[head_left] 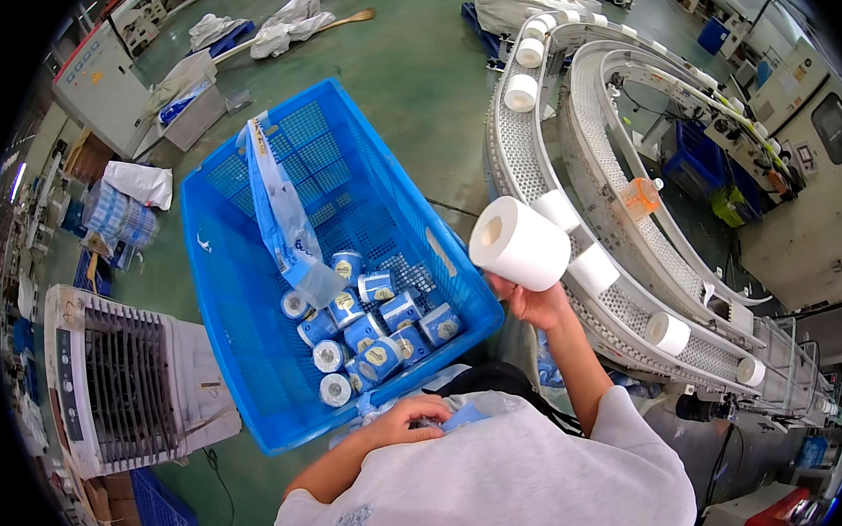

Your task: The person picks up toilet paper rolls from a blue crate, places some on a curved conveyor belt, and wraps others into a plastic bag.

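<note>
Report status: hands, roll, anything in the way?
Right hand gripping a white paper roll, raised beside the conveyor. Left hand on blue plastic wrap at the waist. Blue crate holds wrapped rolls; nothing blocking.

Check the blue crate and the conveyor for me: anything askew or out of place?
One oddity: a loose plastic bag lies draped across the blue crate onto the wrapped rolls. White rolls on the conveyor lie at mixed angles.
</note>
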The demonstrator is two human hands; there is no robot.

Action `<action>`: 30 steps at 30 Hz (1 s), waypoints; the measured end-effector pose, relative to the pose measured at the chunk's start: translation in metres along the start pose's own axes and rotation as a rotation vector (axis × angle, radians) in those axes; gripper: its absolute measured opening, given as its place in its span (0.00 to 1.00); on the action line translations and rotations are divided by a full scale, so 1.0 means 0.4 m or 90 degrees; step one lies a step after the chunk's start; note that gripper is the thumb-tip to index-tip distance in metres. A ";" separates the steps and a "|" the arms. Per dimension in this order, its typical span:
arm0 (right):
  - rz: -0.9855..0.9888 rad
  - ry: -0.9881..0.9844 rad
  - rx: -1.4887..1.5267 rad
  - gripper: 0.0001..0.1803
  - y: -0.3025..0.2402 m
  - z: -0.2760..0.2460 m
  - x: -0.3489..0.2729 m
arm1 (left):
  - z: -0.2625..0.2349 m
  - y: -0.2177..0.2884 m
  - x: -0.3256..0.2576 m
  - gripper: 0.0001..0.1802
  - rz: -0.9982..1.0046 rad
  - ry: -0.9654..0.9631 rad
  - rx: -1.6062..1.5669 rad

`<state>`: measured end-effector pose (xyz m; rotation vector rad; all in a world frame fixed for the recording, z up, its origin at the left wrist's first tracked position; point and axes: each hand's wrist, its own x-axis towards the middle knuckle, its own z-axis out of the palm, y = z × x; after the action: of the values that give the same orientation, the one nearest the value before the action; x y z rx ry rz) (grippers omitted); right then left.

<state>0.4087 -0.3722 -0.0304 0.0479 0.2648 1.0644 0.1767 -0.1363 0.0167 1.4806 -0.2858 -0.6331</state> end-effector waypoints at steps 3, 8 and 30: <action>-0.176 0.086 -0.170 0.28 -0.117 -0.058 -0.025 | 0.027 0.020 0.036 0.10 0.173 0.068 -0.130; -0.571 0.402 -0.455 0.18 -0.427 -0.189 -0.025 | 0.035 0.062 0.034 0.07 0.029 0.113 -0.245; -0.519 1.014 -1.336 0.20 -0.549 -0.418 -0.364 | -0.485 -0.728 -0.018 0.52 -0.605 0.240 0.452</action>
<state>0.4907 -0.6206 -0.2007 -2.5970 0.3708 -0.1204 0.2135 0.0384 -0.2843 2.3913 0.5970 -1.0296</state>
